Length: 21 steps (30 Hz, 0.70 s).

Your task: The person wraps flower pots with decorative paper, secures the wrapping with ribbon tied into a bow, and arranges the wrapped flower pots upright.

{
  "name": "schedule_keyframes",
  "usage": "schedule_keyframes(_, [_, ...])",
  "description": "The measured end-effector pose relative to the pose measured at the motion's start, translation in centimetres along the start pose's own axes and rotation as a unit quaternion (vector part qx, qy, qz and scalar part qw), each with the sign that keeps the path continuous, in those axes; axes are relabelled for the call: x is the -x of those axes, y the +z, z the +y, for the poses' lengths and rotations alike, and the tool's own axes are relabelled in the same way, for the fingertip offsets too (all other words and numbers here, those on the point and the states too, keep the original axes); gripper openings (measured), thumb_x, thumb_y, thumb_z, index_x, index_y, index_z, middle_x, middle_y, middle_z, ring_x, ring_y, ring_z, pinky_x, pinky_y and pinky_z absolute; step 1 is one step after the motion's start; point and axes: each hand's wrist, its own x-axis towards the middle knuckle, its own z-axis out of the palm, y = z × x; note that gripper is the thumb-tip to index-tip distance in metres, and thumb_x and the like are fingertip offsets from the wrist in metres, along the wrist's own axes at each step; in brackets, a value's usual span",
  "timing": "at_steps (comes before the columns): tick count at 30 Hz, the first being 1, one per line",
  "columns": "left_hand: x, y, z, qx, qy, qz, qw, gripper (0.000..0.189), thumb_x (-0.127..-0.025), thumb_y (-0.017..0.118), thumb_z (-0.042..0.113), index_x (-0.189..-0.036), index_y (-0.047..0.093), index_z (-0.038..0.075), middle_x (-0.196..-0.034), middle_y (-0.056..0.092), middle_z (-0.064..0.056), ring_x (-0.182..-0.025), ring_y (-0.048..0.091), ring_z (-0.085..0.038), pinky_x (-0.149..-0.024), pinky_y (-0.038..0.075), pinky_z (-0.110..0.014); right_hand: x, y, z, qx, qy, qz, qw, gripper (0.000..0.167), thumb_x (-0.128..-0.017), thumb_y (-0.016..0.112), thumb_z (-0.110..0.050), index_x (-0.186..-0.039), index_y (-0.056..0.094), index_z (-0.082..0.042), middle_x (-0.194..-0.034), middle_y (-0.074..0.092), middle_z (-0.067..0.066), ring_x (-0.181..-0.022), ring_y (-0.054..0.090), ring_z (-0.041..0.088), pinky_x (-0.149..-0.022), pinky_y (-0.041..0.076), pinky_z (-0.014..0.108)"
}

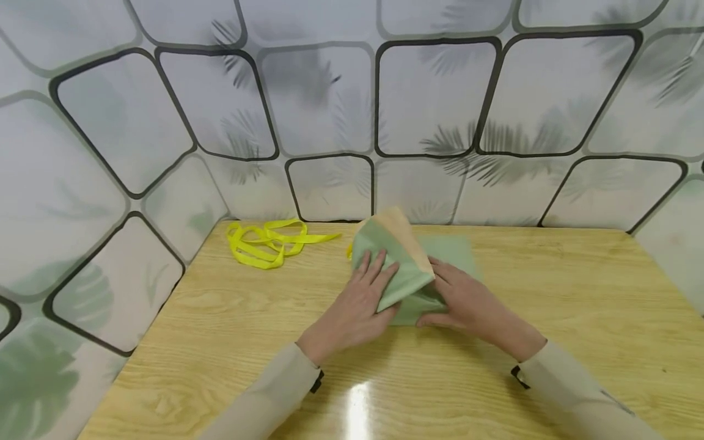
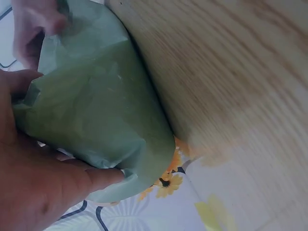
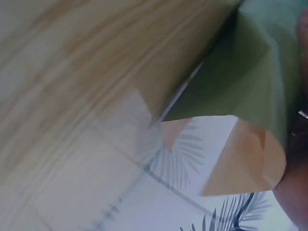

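Between both hands, a sheet of green wrapping paper (image 1: 393,263) with a peach-coloured reverse is folded over on itself. Orange-yellow flowers (image 2: 168,184) peek out from its far end in the left wrist view; the rest of them is hidden by the paper. My left hand (image 1: 354,311) holds the folded paper from the left, fingers spread over its top and thumb at the near edge. From the right, my right hand (image 1: 470,305) grips the paper's edge, its fingers partly behind the fold. In the right wrist view a peach flap (image 3: 248,159) sticks out beside that hand.
A loose, looped yellow ribbon (image 1: 269,241) lies at the back left of the wooden table (image 1: 231,342). Behind the table rises a patterned wall covering (image 1: 434,98), close to the paper's far end.
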Motion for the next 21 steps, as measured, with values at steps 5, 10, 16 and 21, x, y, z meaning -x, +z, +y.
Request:
schedule_keyframes(5, [0.0, 0.0, -0.1, -0.027, 0.01, 0.005, 0.9996, 0.064, -0.107, 0.045, 0.038, -0.162, 0.029, 0.008, -0.171, 0.015, -0.019, -0.159, 0.007, -0.04, -0.129, 0.015, -0.052, -0.6, -1.1, -1.3, -0.118, 0.118, 0.1, 0.9808, 0.05, -0.1, 0.065, -0.042, -0.129, 0.062, -0.001, -0.122, 0.071, 0.016, -0.109, 0.07, 0.033, -0.085, 0.06, 0.045])
schedule_keyframes(10, [-0.1, -0.2, -0.1, -0.065, 0.027, 0.009, 0.9975, 0.064, -0.107, 0.05, 0.035, -0.16, 0.031, 0.006, -0.17, 0.019, -0.021, -0.159, 0.013, -0.04, -0.129, 0.017, -0.052, -3.7, -3.7, -2.4, -0.225, 0.311, 0.056, 0.9216, 0.051, -0.104, 0.055, -0.046, -0.133, 0.054, -0.005, -0.121, 0.068, 0.016, -0.105, 0.07, 0.032, -0.082, 0.06, 0.043])
schedule_keyframes(16, [-0.1, -0.5, -0.2, -0.096, 0.042, -0.001, 0.9945, 0.066, -0.105, 0.054, 0.032, -0.161, 0.03, 0.006, -0.169, 0.02, -0.021, -0.158, 0.015, -0.04, -0.129, 0.019, -0.051, -9.2, -4.2, -0.4, -0.241, 0.35, -0.067, 0.9029, 0.077, -0.094, 0.065, -0.059, -0.145, 0.046, -0.003, -0.132, 0.062, 0.022, -0.112, 0.066, 0.036, -0.086, 0.057, 0.048])
schedule_keyframes(21, [0.0, -0.4, -0.2, -0.099, 0.049, -0.009, 0.9938, 0.067, -0.105, 0.056, 0.029, -0.161, 0.027, 0.006, -0.17, 0.019, -0.021, -0.158, 0.015, -0.041, -0.128, 0.021, -0.052, -11.6, -3.3, 1.0, -0.228, 0.321, -0.097, 0.9141, 0.04, -0.094, 0.073, -0.038, -0.109, 0.064, -0.003, -0.091, 0.068, 0.011, -0.073, 0.062, 0.021, -0.063, 0.05, 0.032])
